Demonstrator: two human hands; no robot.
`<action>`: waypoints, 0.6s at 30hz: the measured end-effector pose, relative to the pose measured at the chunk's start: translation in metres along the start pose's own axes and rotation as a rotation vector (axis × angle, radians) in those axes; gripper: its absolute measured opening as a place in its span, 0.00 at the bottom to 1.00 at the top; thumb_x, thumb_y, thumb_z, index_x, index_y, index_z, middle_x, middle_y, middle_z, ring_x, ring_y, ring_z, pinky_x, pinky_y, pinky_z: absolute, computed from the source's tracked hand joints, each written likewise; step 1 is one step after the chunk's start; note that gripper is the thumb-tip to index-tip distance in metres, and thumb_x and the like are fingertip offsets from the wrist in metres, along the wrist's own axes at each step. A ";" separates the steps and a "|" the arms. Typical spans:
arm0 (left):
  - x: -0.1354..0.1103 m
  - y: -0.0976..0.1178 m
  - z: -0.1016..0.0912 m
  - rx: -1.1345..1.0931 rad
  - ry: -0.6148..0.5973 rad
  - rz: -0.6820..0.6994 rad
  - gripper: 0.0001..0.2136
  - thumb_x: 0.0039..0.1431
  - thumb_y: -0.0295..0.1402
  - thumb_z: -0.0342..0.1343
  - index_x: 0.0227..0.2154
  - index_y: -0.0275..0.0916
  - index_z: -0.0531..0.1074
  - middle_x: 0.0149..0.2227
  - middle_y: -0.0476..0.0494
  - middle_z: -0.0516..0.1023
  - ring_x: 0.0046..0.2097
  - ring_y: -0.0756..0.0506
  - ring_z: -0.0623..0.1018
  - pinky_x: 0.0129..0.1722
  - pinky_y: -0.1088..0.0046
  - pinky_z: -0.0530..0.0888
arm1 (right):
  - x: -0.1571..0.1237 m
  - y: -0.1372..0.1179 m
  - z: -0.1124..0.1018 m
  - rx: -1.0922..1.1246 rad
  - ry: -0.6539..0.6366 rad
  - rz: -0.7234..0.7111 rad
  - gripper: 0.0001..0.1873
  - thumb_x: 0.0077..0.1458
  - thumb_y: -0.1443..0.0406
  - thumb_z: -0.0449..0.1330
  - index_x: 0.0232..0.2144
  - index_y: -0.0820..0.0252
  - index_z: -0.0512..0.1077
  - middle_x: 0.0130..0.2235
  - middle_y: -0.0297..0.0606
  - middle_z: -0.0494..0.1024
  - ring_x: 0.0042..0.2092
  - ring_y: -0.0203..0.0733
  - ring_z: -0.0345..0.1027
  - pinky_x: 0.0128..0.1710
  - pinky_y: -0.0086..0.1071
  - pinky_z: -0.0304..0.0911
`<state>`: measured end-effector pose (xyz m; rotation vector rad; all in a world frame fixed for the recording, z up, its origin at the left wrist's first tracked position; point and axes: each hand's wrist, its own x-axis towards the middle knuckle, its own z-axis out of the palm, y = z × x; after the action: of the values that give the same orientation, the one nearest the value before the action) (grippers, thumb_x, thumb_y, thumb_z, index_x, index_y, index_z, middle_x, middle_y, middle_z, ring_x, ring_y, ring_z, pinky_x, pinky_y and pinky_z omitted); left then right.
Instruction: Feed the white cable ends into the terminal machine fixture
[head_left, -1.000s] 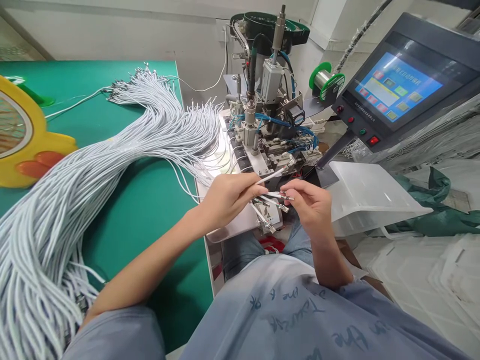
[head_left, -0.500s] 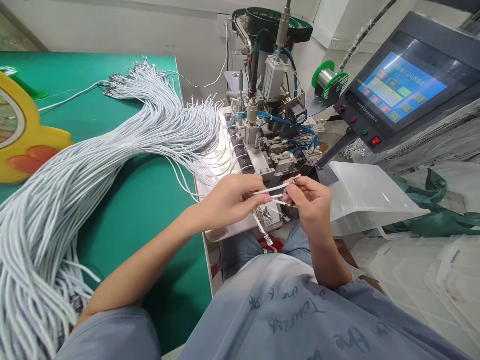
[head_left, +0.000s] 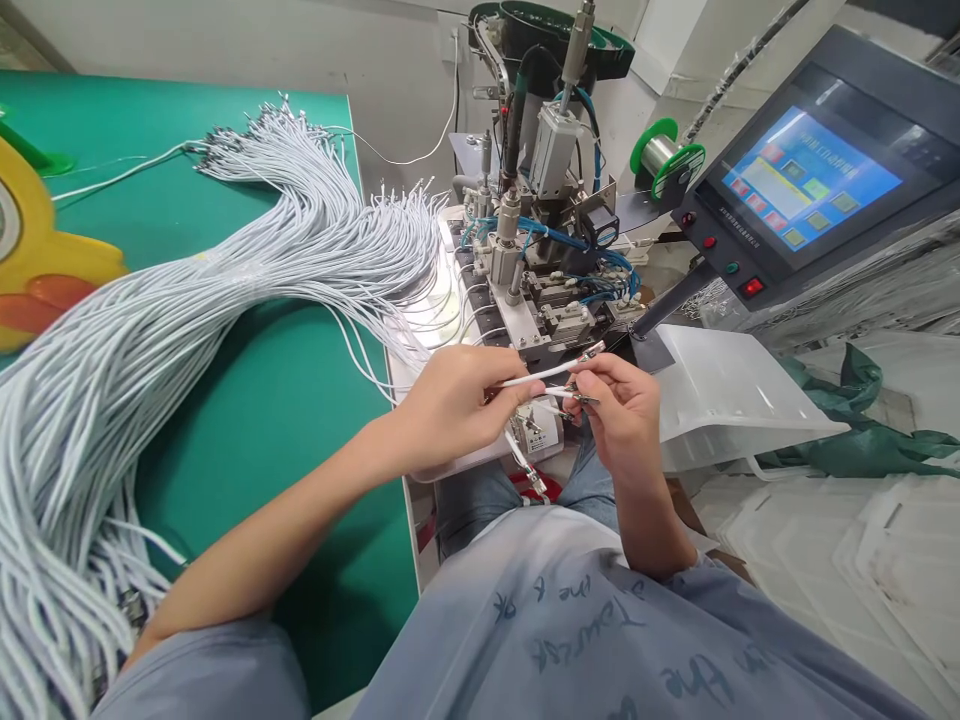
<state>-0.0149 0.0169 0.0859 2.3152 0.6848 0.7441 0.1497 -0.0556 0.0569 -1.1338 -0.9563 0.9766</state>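
Several white cables (head_left: 546, 376) with metal connectors on their ends are pinched in my left hand (head_left: 465, 400), thumb against fingers. My right hand (head_left: 624, 410) is closed at the connector ends, thumb and fingertips around one connector (head_left: 583, 396). Another connector (head_left: 592, 350) points up and to the right above the right fingertips. Below my left hand a cable end with a connector (head_left: 535, 480) hangs down over my lap. A large bundle of white cables (head_left: 240, 270) lies across the green table (head_left: 315, 420) to the left.
A machine with pneumatic cylinders (head_left: 555, 150) stands ahead, a solder wire spool (head_left: 664, 158) beside it. At right are a control screen (head_left: 810, 180) and a white plastic bin (head_left: 750, 385). Stacked clear trays (head_left: 825, 560) sit lower right; a yellow toy-like object (head_left: 60, 240) is far left.
The view has shifted slightly. My right fingertips have moved a little among the connectors, and one now juts out more plainly past the thumb. My left hand keeps its pinch.
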 end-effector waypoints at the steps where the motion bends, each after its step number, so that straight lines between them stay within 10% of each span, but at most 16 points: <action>1: 0.000 0.001 0.000 -0.001 -0.001 -0.008 0.18 0.58 0.31 0.50 0.15 0.37 0.53 0.17 0.55 0.53 0.21 0.55 0.53 0.22 0.76 0.51 | 0.000 0.000 0.000 0.003 0.004 -0.005 0.07 0.52 0.60 0.61 0.30 0.58 0.75 0.24 0.30 0.73 0.23 0.30 0.68 0.21 0.24 0.63; 18: 0.002 0.001 0.004 -0.041 0.031 -0.016 0.12 0.58 0.31 0.51 0.20 0.36 0.66 0.20 0.54 0.61 0.23 0.55 0.59 0.24 0.77 0.55 | -0.001 -0.001 -0.006 -0.070 0.031 -0.080 0.07 0.52 0.62 0.60 0.33 0.57 0.75 0.24 0.31 0.75 0.25 0.32 0.68 0.25 0.25 0.65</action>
<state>-0.0109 0.0160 0.0842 2.2626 0.6946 0.7807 0.1549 -0.0578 0.0566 -1.1576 -1.0097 0.8640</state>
